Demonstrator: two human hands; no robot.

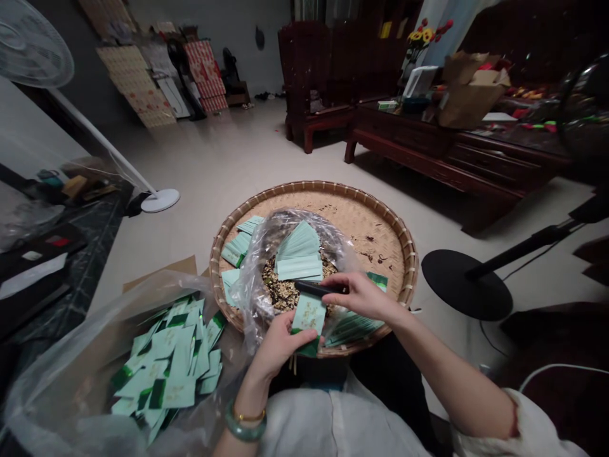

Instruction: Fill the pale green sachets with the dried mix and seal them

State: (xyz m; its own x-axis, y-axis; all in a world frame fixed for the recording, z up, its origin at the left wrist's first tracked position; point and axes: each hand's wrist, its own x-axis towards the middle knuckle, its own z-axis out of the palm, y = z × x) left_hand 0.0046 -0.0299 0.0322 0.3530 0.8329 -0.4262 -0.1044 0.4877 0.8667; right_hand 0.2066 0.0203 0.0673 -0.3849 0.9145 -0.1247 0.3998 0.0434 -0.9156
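My left hand (288, 343) pinches a pale green sachet (308, 312) by its dark green lower end, thumb on the front. In my right hand (364, 293) is a slim black bar-shaped tool (314, 288), which lies across the sachet's top edge. Just beyond them an open clear plastic bag (259, 254) holds a loose dried mix (278, 293) of pale and dark bits. A fanned stack of pale green sachets (299, 244) rests on that mix. Everything sits over a round woven bamboo tray (328, 193). More sachets (354, 328) lie near my right forearm.
Left of the tray, a large clear bag (61, 374) holds many green sachets (174, 362). A white standing fan (159, 200) is at left, a black stand base (466, 284) at right. Dark wooden furniture (404, 136) and stacked boxes (137, 86) stand farther back.
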